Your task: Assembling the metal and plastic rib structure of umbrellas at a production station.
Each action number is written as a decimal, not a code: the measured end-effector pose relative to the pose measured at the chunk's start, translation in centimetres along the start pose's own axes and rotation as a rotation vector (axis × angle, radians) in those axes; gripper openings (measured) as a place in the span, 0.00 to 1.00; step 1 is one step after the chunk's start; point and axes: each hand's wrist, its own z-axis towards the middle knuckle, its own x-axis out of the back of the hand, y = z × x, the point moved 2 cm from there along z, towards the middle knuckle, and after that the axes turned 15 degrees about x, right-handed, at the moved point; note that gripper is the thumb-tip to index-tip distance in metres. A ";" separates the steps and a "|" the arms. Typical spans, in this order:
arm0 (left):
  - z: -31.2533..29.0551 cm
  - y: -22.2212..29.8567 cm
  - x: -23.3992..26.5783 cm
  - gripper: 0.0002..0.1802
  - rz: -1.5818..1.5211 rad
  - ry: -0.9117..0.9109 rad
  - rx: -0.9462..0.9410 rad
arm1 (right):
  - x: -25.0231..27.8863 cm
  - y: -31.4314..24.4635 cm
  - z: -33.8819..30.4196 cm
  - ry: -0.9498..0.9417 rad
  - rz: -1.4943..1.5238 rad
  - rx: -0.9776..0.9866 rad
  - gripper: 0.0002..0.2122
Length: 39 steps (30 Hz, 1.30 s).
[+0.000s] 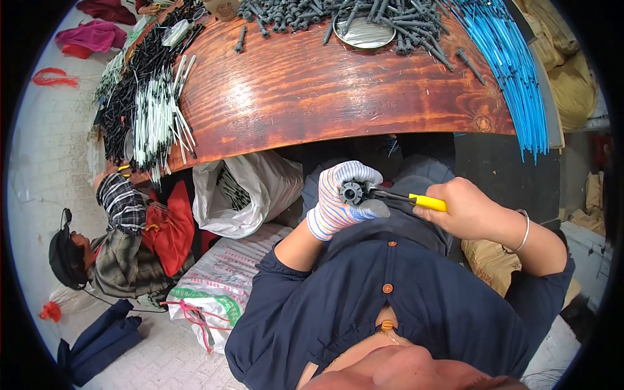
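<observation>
My left hand (343, 198), in a white knit glove with coloured stripes, is closed around a dark grey plastic fitting (351, 192). The fitting's round, notched end with a hole in it faces up. My bare right hand (448, 207) grips a slim dark-tipped tool with a yellow handle (427, 203). Its dark front end reaches to the fitting beside my left thumb; I cannot tell exactly where it touches. Both hands are over my lap, just off the table's near edge.
The curved wooden table (312, 97) bears a heap of grey plastic fittings (286, 14), a round metal dish (364, 36), blue rods (513, 71), and white rods (156, 117). An open white sack (260, 188) stands below it. A person in a plaid sleeve (121, 201) works at left.
</observation>
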 end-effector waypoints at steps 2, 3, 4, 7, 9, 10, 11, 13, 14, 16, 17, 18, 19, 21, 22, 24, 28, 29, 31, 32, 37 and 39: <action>0.1 0.0 0.1 0.31 -0.065 -0.009 0.043 | 0.8 -0.5 0.0 0.003 0.026 0.003 0.12; 0.0 -0.1 0.1 0.31 -0.063 -0.008 0.044 | 1.0 -0.6 0.0 0.007 0.041 0.001 0.12; 0.0 -0.2 0.1 0.32 -0.050 -0.013 0.050 | 1.0 -0.6 0.0 0.007 0.042 0.002 0.12; -0.2 -0.4 0.2 0.32 -0.024 -0.025 0.065 | 1.1 -0.7 0.3 -0.001 -0.022 0.053 0.11; -0.2 -0.3 0.4 0.27 0.001 -0.043 0.017 | 1.3 -0.6 0.5 -0.009 0.032 0.066 0.11; -0.3 -0.2 0.7 0.25 0.015 -0.048 -0.007 | 1.5 -0.5 0.7 -0.020 0.088 0.084 0.11; -0.3 -0.3 1.1 0.25 0.015 -0.041 -0.008 | 1.7 -0.4 1.0 -0.033 0.143 0.105 0.11; -0.5 -0.5 3.1 0.14 -0.153 0.139 -0.086 | 2.8 1.1 2.4 0.038 0.090 0.079 0.12; -0.6 1.0 4.7 0.11 -0.379 0.208 -0.050 | 3.6 2.3 3.1 0.124 0.040 0.039 0.12; -1.2 3.1 8.8 0.08 -0.725 0.218 -0.119 | 4.5 7.1 4.2 0.400 -0.276 0.004 0.14; -1.7 3.7 10.9 0.06 -0.841 0.159 -0.226 | 5.0 9.6 4.9 0.441 -0.419 -0.025 0.15; -2.8 4.4 12.8 0.05 -0.868 0.238 -0.246 | 5.3 11.6 5.5 0.481 -0.560 -0.044 0.16; -3.9 5.0 14.2 0.04 -0.897 0.313 -0.270 | 5.3 13.0 5.9 0.473 -0.568 -0.013 0.16; -5.5 5.5 16.0 0.05 -1.005 0.367 -0.296 | 5.6 15.4 6.8 0.511 -0.649 -0.112 0.18; -6.1 5.5 16.7 0.06 -1.124 0.393 -0.301 | 5.5 16.0 7.3 0.507 -0.652 -0.080 0.18; -7.3 5.4 17.5 0.07 -1.235 0.433 -0.332 | 5.2 16.1 7.5 0.523 -0.804 -0.041 0.20; -6.7 1.2 16.5 0.10 -1.594 0.379 -0.269 | 3.9 13.0 7.9 0.628 -0.786 0.371 0.25; -6.4 -0.6 15.8 0.11 -1.454 0.522 -0.154 | 3.3 10.3 8.1 0.594 -0.622 0.497 0.27; -5.5 -4.0 14.5 0.12 -1.315 0.641 -0.050 | 1.4 4.8 8.2 0.500 -0.320 0.687 0.29; -5.1 -5.7 13.8 0.13 -1.442 0.555 -0.002 | 0.5 2.9 8.1 0.437 -0.186 0.754 0.30; -2.1 -6.8 7.7 0.11 -1.703 0.511 0.327 | -0.7 1.5 8.3 0.457 0.136 1.104 0.22; -2.1 -6.8 5.1 0.11 -1.726 0.442 0.547 | -0.7 1.9 8.4 0.433 0.180 1.189 0.20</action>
